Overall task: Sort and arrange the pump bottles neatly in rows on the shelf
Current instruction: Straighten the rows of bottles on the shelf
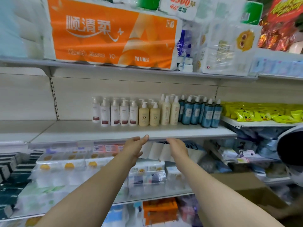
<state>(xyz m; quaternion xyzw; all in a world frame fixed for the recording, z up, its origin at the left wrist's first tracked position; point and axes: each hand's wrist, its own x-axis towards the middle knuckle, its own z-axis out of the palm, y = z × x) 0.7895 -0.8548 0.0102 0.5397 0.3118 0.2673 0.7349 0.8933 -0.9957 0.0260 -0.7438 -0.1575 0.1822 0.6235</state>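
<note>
Both hands empty, fingers loose: left hand [136, 145] and right hand [177, 149] at the shelf [82, 131] front edge. Pump bottles [155, 112] stand upright at the back in colour groups, spouts mostly pointing left. Judgement: pull rows forward evenly, labels facing out

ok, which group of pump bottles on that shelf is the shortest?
The two squat beige pump bottles at mid-row. They stand between the white bottles on their left and the taller cream bottles on their right; the blue bottles are taller too.
</note>
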